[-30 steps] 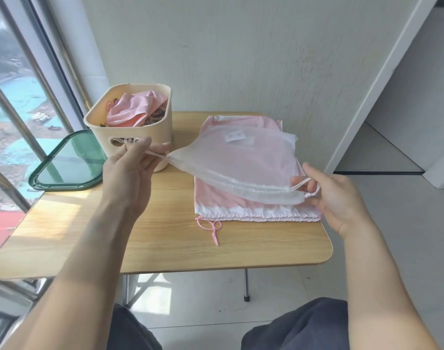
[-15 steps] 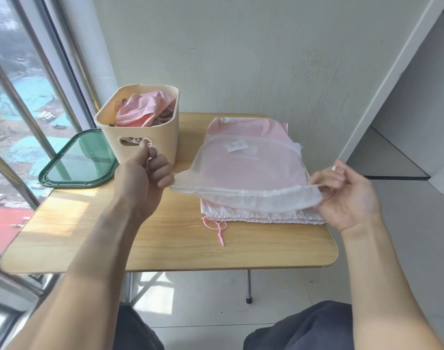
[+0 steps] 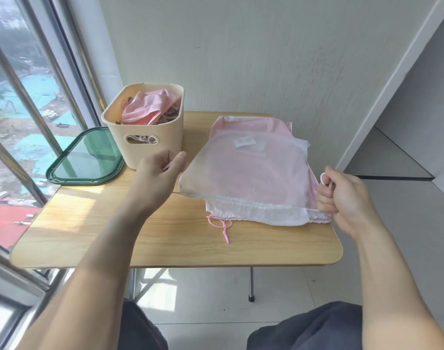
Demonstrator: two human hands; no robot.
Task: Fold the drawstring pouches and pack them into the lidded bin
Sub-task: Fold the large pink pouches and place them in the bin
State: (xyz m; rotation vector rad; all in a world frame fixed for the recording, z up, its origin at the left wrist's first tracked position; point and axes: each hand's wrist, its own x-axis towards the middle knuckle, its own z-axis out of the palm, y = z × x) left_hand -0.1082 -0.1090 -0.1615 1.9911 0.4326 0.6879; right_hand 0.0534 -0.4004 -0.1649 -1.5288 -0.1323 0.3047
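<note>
The white drawstring pouch is lying on top of the pink drawstring pouch, which is resting flat toward the far right corner of the worktop. The white pouch is sitting slightly askew, so its left corner is overhanging the pink one.

The right hand is gripping the right end of the white pouch's gathered hem, with its fingers curled tight around the cord; a small white loop is showing above the fist. This grip is probably there to tension the hem and flatten the pouch for folding.

The left hand is hovering just beside the pouch's left corner, with its fingers loosely curled. No cord or fabric is visibly sitting in them, so whether they are pinching anything cannot be told.

The white pouch is thin and semi-transparent: the pink fabric is showing through it, and a small white label is showing near its far end. Both pouches are soft and roughly rectangular, with a ruffled drawstring channel along the near edge. A pink drawstring is trailing from the lower pouch toward the near edge.

The beige bin, rigid plastic with a slotted handle, is standing near the far left corner and is already holding crumpled pink fabric. Its green-rimmed lid is lying flat just to its left, leaving the bin open for packing.
</note>
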